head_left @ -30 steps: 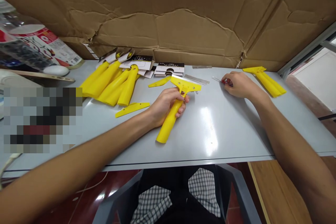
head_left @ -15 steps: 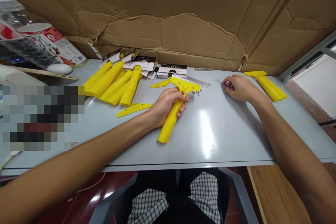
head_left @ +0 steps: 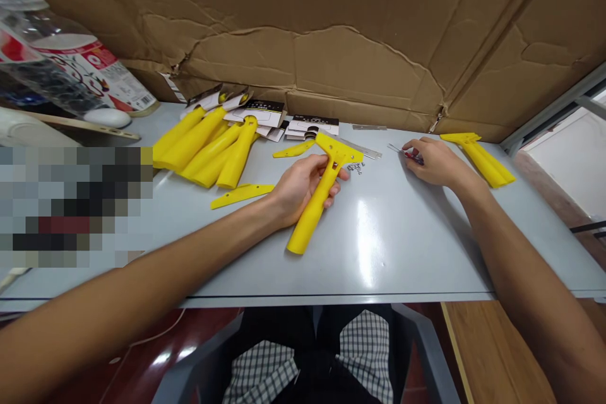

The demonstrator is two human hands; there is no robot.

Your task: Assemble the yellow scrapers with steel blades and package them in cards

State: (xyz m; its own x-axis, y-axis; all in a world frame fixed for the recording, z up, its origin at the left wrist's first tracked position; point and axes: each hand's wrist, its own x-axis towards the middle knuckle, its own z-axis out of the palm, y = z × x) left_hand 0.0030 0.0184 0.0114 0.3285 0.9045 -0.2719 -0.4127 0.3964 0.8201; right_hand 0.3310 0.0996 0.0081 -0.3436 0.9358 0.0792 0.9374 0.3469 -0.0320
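My left hand (head_left: 303, 190) grips the handle of a yellow plastic scraper (head_left: 315, 211), whose T-shaped head points to the far side of the table. Its fingers curl loosely round the handle. My right hand (head_left: 438, 163) pinches a small red-handled screwdriver (head_left: 411, 154), with its thin metal shaft pointing left. A small heap of silver screws (head_left: 356, 168) lies between my hands, just right of the scraper head. Next to the head are flat metal blades (head_left: 362, 146). Another yellow scraper (head_left: 483, 158) lies beyond my right hand.
A pile of yellow scraper handles (head_left: 203, 154) and loose yellow strips (head_left: 241, 196) lie left of my left hand. Printed cards (head_left: 255, 112) stand behind them, against a torn cardboard sheet (head_left: 303, 38). A plastic bag (head_left: 61, 69) sits at back left; a pixelated patch covers the left.
The scraper has turned slightly in my left hand, and the fingers sit looser on its handle. My right hand and the screwdriver have barely moved.
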